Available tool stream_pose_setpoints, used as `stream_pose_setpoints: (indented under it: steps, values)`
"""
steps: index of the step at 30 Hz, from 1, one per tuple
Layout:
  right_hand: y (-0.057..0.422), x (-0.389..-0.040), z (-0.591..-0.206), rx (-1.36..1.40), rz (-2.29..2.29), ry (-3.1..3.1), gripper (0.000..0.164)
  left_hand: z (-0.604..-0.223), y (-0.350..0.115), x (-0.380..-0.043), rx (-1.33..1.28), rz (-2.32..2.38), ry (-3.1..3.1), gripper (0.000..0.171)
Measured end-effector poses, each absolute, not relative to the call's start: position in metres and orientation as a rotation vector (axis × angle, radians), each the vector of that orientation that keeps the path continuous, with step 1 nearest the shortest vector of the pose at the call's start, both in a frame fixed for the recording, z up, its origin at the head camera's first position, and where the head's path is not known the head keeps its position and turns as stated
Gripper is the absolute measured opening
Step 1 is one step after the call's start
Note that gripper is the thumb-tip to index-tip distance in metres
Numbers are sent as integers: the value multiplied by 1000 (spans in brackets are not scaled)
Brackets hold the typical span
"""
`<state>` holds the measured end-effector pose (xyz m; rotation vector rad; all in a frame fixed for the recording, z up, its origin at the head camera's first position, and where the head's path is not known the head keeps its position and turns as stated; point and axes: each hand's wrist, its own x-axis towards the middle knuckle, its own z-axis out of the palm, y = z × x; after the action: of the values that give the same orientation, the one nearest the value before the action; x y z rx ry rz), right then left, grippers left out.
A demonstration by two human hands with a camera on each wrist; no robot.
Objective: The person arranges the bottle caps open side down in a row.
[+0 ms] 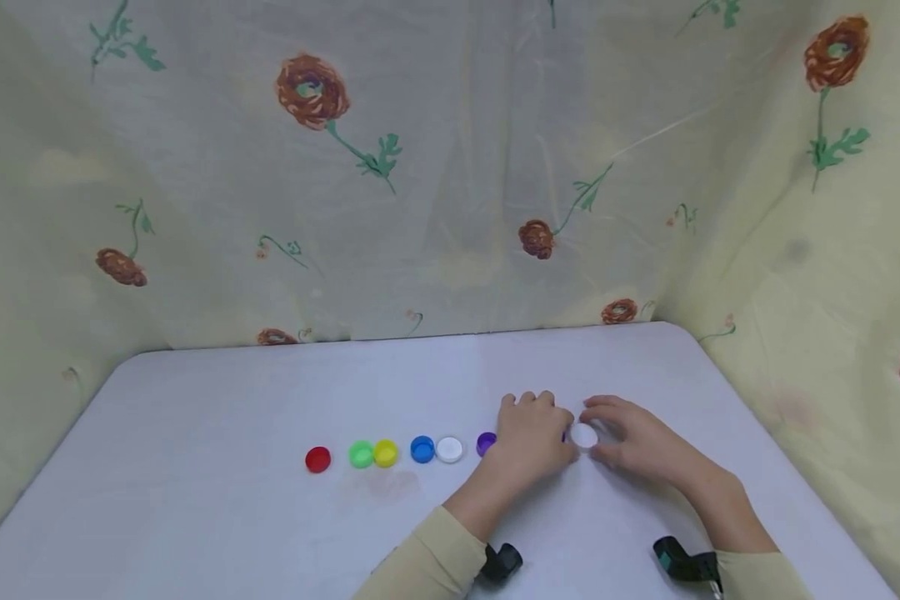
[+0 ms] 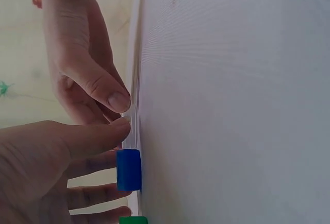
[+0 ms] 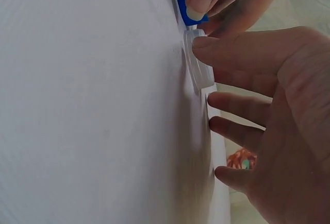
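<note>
Pairing up caps, seemingly: right hand (image 1: 640,439) pinches the rightmost white cap (image 1: 583,436) on the counter (image 1: 195,492), left hand (image 1: 532,435) fingers holding the blue-purple cap (image 3: 182,5) just beside it; next move likely calls for light release.

A pale cloth (image 1: 450,167) with red-brown flowers (image 1: 312,90) and green leaves (image 1: 381,157) hangs behind and on both sides of a white table (image 1: 195,500) with round back corners

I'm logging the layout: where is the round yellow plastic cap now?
In the head view, the yellow cap sits left of centre on the white table, just right of the round light-green plastic cap.
</note>
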<state>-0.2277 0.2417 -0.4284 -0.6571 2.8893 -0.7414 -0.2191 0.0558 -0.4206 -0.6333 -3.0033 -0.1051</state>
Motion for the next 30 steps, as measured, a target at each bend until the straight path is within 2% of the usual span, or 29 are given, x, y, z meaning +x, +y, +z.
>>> stream_pose_setpoints:
  steps: [6, 14, 25, 30]
  values:
    - [235, -231, -429, -626, -737, 2865, 42, -417, 48, -219, -602, -122, -3037, 50]
    - [227, -230, -428, -650, -760, 2845, 42, -416, 31, -217, -588, -180, -3083, 53]
    - [209, -239, -423, -720, -746, 2841, 31, -417, 20, -217, -571, -205, -3052, 46]
    - [205, -241, -423, -721, -754, 2818, 26, -416, 18, -218, -588, -225, -3031, 37]
